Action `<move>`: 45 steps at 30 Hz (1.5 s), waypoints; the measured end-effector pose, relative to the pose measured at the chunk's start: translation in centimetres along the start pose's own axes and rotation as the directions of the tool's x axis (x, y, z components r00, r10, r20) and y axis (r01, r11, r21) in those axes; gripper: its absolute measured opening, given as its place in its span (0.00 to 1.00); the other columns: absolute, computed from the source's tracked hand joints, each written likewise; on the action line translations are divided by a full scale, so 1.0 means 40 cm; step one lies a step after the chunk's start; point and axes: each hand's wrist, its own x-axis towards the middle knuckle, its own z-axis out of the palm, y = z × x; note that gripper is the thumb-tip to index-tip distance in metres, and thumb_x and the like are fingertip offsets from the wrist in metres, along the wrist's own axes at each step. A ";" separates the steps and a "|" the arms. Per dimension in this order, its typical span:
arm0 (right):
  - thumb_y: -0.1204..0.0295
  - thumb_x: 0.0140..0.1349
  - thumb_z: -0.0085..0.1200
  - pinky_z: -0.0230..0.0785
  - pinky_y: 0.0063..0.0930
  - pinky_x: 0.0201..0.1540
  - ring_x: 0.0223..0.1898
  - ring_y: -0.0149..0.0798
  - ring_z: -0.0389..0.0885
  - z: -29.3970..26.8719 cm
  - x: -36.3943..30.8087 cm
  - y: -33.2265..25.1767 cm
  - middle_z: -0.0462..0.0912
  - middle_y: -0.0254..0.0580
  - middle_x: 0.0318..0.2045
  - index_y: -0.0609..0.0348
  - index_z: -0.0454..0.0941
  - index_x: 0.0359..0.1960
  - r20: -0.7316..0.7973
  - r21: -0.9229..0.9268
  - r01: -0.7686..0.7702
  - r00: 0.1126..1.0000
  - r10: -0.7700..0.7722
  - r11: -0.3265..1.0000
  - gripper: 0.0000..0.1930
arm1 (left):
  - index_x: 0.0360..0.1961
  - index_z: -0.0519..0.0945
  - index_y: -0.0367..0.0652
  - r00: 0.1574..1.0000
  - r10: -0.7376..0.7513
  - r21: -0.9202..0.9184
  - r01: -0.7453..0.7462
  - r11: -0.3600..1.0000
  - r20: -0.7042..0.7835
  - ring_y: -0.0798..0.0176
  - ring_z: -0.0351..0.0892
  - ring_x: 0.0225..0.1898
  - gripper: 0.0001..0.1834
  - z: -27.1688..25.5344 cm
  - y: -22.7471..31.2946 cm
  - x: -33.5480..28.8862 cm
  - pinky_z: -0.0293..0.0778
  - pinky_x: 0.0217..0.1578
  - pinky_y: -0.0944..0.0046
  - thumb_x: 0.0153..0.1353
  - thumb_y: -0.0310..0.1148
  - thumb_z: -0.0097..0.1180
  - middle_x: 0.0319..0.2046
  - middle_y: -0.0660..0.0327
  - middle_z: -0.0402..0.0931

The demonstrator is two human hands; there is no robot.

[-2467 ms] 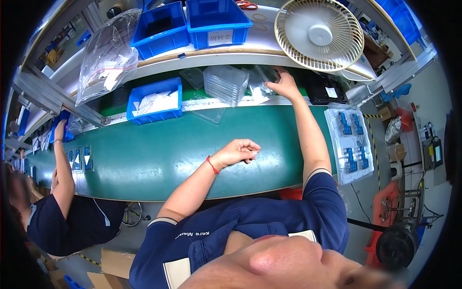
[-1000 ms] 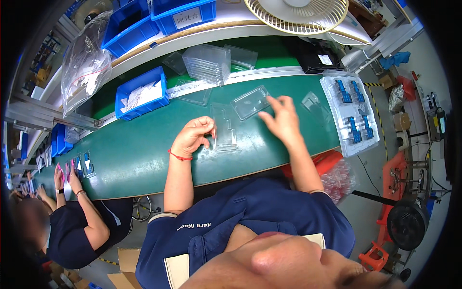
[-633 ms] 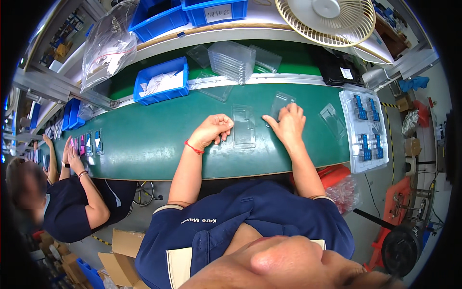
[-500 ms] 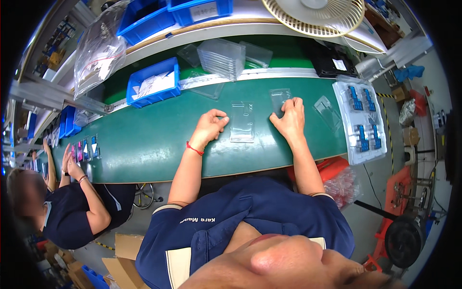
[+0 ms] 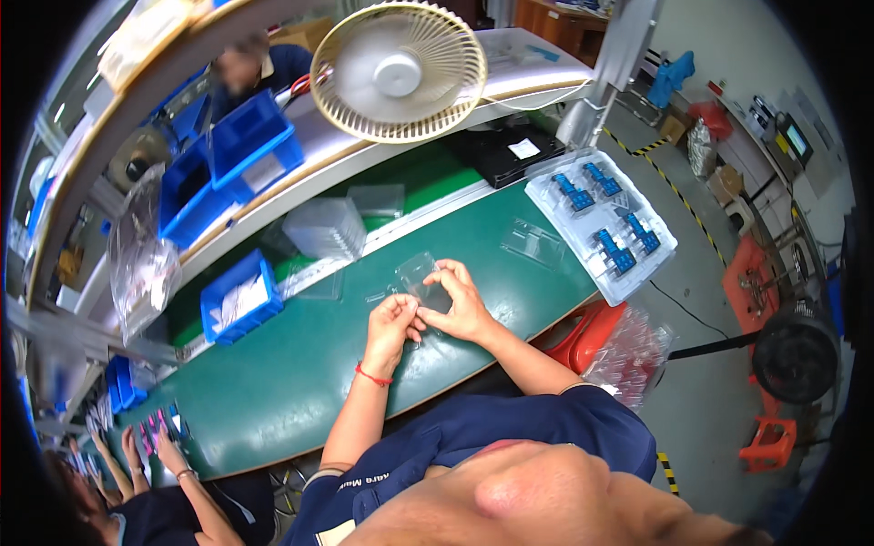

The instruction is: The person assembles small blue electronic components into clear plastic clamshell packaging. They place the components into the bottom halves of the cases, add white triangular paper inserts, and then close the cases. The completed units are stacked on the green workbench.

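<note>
My right hand point(image 5: 464, 305) grips a clear plastic blister piece point(image 5: 418, 267) between thumb and fingers, tilted above the green table. Close against it, my left hand point(image 5: 391, 329), with a red string at the wrist, pinches at the piece's near edge; the fingertips of both hands nearly meet there. Beneath my hands, a clear plastic tray point(image 5: 381, 294) shows in part, its middle hidden by the fingers. Off to the right on the tabletop lies another clear blister piece point(image 5: 533, 243).
A white tray point(image 5: 583, 229) with blue parts stands at the table's right end. Behind are stacked clear trays point(image 5: 325, 228), a blue bin point(image 5: 241, 298) of white pieces and a fan point(image 5: 398, 75). Other people's hands point(image 5: 168, 450) work at the lower left.
My right hand has brought the clear blister piece left, and my left hand has closed in beside it. The whole view has turned, shifting the table and bins.
</note>
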 end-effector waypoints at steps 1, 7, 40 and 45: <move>0.63 0.44 0.69 0.63 0.47 0.58 0.58 0.58 0.66 -0.007 -0.001 0.004 0.68 0.60 0.51 0.57 0.74 0.43 -0.017 0.015 -0.011 1.000 0.012 1.000 0.25 | 0.39 0.76 0.36 1.000 -0.003 -0.022 0.003 1.000 0.016 0.71 0.76 0.23 0.06 0.008 0.003 0.008 0.73 0.18 0.75 0.67 0.29 0.53 0.28 0.61 0.77; 0.64 0.42 0.71 0.70 0.34 0.47 0.50 0.46 0.74 -0.033 0.002 0.007 0.72 0.53 0.52 0.57 0.76 0.41 -0.006 0.158 -0.141 0.990 0.144 0.977 0.24 | 0.38 0.77 0.36 0.997 0.001 -0.193 0.013 0.981 0.076 0.71 0.75 0.24 0.06 0.016 -0.015 0.022 0.73 0.20 0.74 0.65 0.29 0.56 0.28 0.62 0.77; 0.63 0.39 0.77 0.71 0.31 0.46 0.49 0.43 0.78 -0.033 0.018 -0.031 0.77 0.52 0.53 0.59 0.76 0.41 0.136 0.090 -0.154 0.981 0.141 0.984 0.28 | 0.42 0.83 0.35 0.960 0.274 0.058 -0.270 0.961 -0.061 0.72 0.80 0.29 0.09 0.018 -0.013 -0.011 0.77 0.24 0.75 0.61 0.26 0.61 0.35 0.60 0.79; 0.62 0.38 0.76 0.73 0.34 0.45 0.47 0.47 0.79 -0.044 0.029 -0.038 0.78 0.52 0.51 0.59 0.76 0.37 0.110 -0.162 0.005 0.994 0.013 0.987 0.26 | 0.34 0.80 0.35 0.983 0.180 0.212 -0.173 0.962 -0.016 0.76 0.77 0.24 0.04 0.009 0.002 -0.021 0.74 0.24 0.75 0.62 0.26 0.59 0.24 0.65 0.77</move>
